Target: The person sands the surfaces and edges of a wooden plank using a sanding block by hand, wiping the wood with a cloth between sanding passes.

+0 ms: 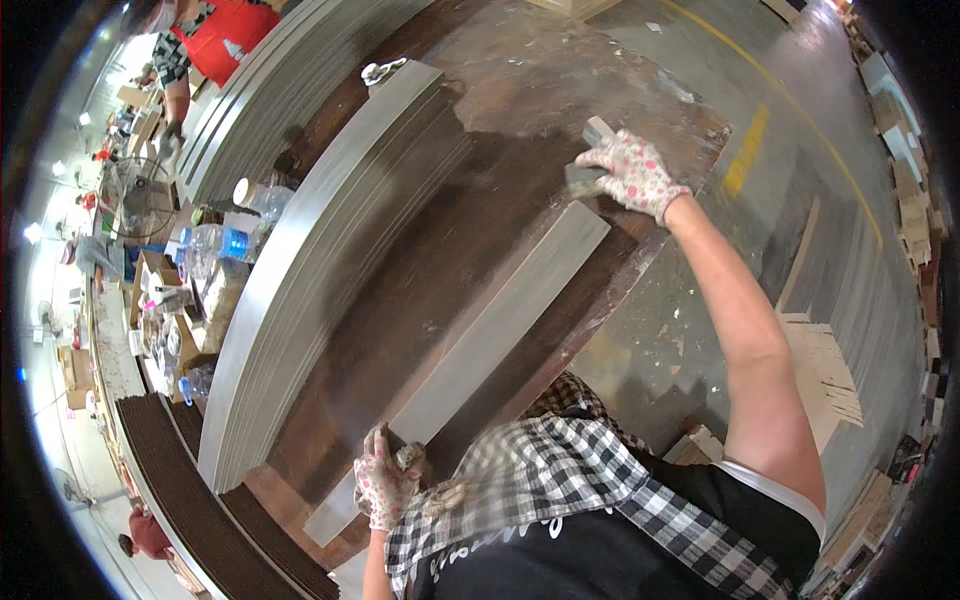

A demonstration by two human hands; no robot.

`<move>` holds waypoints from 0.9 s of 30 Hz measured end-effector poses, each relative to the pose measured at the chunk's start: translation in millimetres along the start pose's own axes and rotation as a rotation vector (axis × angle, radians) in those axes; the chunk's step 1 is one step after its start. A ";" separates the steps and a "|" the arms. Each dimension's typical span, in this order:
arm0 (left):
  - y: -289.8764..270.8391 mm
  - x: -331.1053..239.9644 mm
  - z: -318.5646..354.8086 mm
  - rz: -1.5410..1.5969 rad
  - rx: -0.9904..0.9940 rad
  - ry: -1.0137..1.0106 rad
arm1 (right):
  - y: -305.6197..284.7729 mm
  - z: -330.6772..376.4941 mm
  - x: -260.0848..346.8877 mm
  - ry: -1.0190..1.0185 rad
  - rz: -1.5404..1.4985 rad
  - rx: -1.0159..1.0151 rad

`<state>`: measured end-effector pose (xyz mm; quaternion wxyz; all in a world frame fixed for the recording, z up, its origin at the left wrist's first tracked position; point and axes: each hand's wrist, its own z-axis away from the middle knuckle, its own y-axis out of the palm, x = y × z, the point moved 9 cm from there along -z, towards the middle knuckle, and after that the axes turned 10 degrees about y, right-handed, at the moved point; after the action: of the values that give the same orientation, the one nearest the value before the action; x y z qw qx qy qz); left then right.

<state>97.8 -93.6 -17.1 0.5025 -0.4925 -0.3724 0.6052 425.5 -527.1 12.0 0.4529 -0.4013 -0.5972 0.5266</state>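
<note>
A long, narrow grey board (505, 320) lies slantwise on the dark brown worktable (440, 250). My right hand (632, 172), in a white floral glove, is closed on a small grey-green block (583, 181) just past the board's far end. A light grey end of something (597, 130) shows above those fingers; whether it belongs to the block I cannot tell. Across the near part of the board rests my left hand (383, 482), in a matching glove, closed around a crumpled greyish rag (410, 457).
A tall stack of grey boards (300, 290) stands left of the board, with another stack (270, 100) beyond. Plastic bottles (215, 243) and a fan (140, 197) are farther left. Dark brown panels (200, 500) lie at lower left. A person in a red apron (228, 40) stands across the table.
</note>
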 end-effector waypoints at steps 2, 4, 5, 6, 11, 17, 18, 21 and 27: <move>-2.9 -4.3 -1.2 0.000 -0.031 0.011 | -8.8 -1.5 -4.0 0.025 -0.150 -0.007; -3.0 -3.1 -1.1 0.020 -0.072 0.039 | -6.8 6.2 15.5 -0.059 -0.348 0.020; -0.2 -0.5 -0.9 0.002 -0.054 0.039 | 11.2 10.8 10.7 -0.037 -0.424 0.089; -0.3 -1.1 -0.7 -0.015 -0.036 0.032 | 14.9 20.8 4.3 0.019 -0.436 0.066; -5.1 -5.9 2.7 0.081 -0.126 0.091 | 14.9 97.4 -32.7 0.108 -0.477 0.009; -0.7 -3.4 -1.0 0.017 -0.094 0.114 | 2.3 122.3 -9.6 0.260 -0.431 -0.563; -0.5 -1.2 1.2 0.047 -0.109 0.120 | 13.8 127.6 3.7 0.295 -0.430 -0.562; -0.3 1.8 1.3 0.113 -0.088 0.113 | 36.1 166.4 70.2 0.324 -0.422 -0.585; -0.3 -2.0 1.7 0.048 -0.097 0.074 | 40.9 150.3 65.9 0.234 -0.411 -0.451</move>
<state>96.2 -95.4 -16.0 0.4769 -0.5470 -0.3705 0.5798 263.1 -499.0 -26.1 0.5150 -0.4202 -0.7112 0.2287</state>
